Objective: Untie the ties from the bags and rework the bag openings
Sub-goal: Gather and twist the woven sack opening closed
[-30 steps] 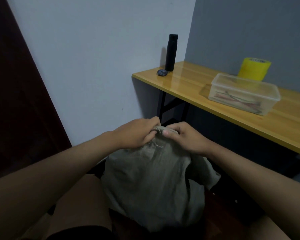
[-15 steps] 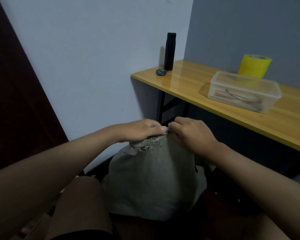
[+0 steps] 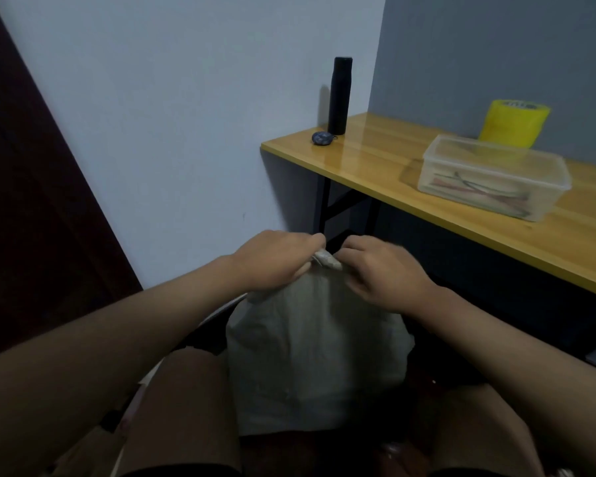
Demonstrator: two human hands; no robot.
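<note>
Grey cloth bag (image 3: 317, 356) is standing between the person's knees, under both hands | left hand (image 3: 272, 261) is gripping the bunched bag top (image 3: 326, 259) in a fist | right hand (image 3: 381, 270) is pinching the same bunch, fingers curled, just beside the left | wooden table (image 3: 375, 160) is sitting beyond the right hand

Bag (image 3: 317, 352) showing coarse matt grey cloth; desk (image 3: 369, 156) behind it gleaming glossy wood; tub (image 3: 492, 177) on desk looking clear plastic; flask (image 3: 340, 95) matt black.
</note>
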